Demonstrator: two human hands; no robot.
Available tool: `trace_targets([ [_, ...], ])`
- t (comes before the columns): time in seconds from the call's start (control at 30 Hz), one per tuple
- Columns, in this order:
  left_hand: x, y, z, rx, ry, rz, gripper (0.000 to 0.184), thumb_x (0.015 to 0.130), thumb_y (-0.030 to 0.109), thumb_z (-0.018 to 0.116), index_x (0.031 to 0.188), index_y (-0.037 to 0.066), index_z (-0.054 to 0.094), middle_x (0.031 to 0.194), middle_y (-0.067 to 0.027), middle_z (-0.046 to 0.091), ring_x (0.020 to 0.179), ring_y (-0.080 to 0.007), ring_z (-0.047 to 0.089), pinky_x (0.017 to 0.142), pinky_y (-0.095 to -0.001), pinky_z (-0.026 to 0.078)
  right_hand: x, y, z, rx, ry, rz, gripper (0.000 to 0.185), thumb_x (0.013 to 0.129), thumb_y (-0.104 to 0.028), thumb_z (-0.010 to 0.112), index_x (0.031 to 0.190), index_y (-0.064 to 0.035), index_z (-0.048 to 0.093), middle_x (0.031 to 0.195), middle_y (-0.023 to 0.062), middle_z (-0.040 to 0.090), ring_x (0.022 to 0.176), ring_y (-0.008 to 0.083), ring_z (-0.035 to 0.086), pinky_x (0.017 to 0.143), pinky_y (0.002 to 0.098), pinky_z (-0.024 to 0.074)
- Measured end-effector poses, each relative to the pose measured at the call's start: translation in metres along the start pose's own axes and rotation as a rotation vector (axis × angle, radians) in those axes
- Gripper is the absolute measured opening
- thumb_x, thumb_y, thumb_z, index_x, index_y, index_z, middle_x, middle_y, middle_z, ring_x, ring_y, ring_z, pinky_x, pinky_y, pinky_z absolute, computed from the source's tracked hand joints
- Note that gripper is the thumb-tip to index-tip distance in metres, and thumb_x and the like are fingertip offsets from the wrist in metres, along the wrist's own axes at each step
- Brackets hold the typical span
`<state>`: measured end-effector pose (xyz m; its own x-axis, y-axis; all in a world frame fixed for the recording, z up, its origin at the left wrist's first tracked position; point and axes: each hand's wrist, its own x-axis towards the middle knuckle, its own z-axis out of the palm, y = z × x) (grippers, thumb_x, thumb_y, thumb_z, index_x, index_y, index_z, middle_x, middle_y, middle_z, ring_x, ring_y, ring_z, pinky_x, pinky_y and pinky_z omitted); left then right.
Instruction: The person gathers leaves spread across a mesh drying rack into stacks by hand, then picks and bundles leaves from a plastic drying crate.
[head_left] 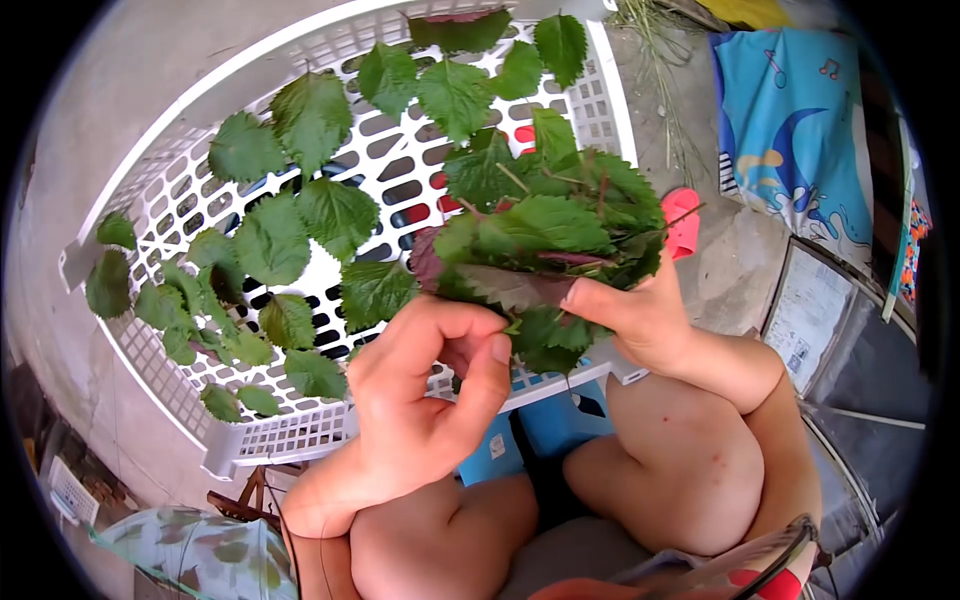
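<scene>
My right hand (640, 310) is wrapped round a thick bunch of perilla leaves (545, 225), green with some purple undersides, its thumb pressed on top. Stems poke out of the bunch at several points. Close beside it, at the bunch's lower left, my left hand (425, 385) is closed in a pinch. A small green bit of leaf (512, 327) shows at its thumb and fingertip. Below both hands is a white slotted plastic basket (160, 385), with many single perilla leaves (272, 240) spread over its bottom.
My bare knees (685, 460) are under the basket's near edge, with a blue object (565, 425) between them. A pink slipper (682, 222) lies on the concrete floor at the right. Beyond it are a blue patterned cloth (795, 135) and dry grass stalks (670, 70).
</scene>
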<state>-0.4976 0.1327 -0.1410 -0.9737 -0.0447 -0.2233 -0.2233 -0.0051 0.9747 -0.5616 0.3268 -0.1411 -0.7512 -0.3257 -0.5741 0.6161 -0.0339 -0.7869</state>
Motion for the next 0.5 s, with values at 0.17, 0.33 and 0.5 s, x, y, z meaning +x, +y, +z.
trace_targets([
  [0.17, 0.0007, -0.006, 0.0047, 0.146, -0.008, 0.047, 0.012, 0.08, -0.006, 0.067, 0.089, -0.003, 0.061, 0.076, -0.0078, 0.06, 0.059, -0.0122, 0.061, 0.053, -0.0233, 0.049, 0.0008, 0.0007, 0.0016, 0.011, -0.031, -0.02, 0.039, 0.081, 0.002, 0.071, 0.117, 0.0022, 0.056, 0.108, 0.0054, 0.064, 0.095, 0.0105, 0.058, 0.081, 0.0265, 0.05],
  [0.33, 0.0038, -0.0072, 0.0038, 0.382, 0.069, 0.228, 0.031, 0.069, -0.002, 0.078, 0.096, 0.0, 0.063, 0.085, -0.0078, 0.057, 0.067, -0.0171, 0.056, 0.053, -0.0252, 0.046, 0.0015, 0.0008, 0.0, 0.004, -0.073, -0.057, 0.045, 0.081, -0.001, 0.073, 0.121, 0.0018, 0.054, 0.112, 0.0059, 0.063, 0.099, 0.0112, 0.058, 0.084, 0.0272, 0.0496],
  [0.5, 0.0091, -0.004, 0.0009, 0.48, 0.079, 0.254, 0.045, 0.065, 0.002, 0.082, 0.106, 0.003, 0.063, 0.106, -0.0123, 0.05, 0.089, -0.022, 0.051, 0.069, -0.0293, 0.047, 0.0061, 0.0058, -0.0017, 0.093, -0.191, -0.115, 0.056, 0.08, -0.008, 0.077, 0.128, 0.0006, 0.05, 0.12, 0.0079, 0.061, 0.107, 0.0139, 0.056, 0.091, 0.029, 0.0471],
])
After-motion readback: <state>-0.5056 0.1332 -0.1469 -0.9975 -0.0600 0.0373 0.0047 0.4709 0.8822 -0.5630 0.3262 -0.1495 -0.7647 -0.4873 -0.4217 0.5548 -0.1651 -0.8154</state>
